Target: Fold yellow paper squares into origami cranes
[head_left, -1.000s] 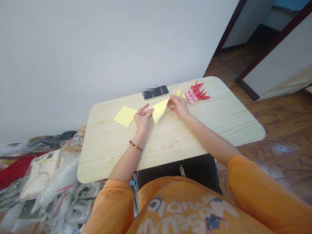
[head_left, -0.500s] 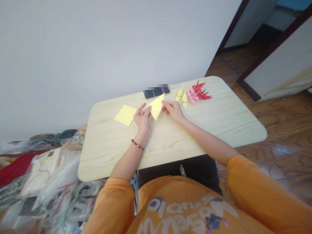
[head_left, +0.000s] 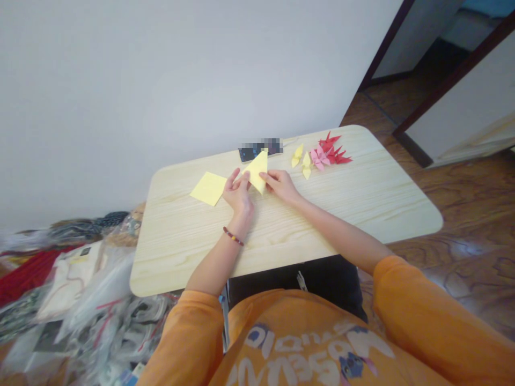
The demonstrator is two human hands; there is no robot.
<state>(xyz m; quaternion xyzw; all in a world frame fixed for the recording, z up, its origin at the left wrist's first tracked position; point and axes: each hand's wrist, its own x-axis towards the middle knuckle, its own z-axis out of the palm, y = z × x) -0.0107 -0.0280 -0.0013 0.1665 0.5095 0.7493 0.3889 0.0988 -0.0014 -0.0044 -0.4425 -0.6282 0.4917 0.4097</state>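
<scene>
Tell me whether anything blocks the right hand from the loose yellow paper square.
Yes: the folded yellow paper, held in the right hand, and the left hand both lie in the path to the yellow paper square.

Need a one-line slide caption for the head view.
Left hand and right hand hold a folded yellow paper triangle over a wooden table near origami cranes.

A black smartphone (head_left: 251, 155) lies at twelve o'clock on the pale wood desk (head_left: 181, 252), with red and pink origami cranes (head_left: 330, 155) at one o'clock. Clear plastic bags (head_left: 92, 300) heap at eight o'clock.
</scene>
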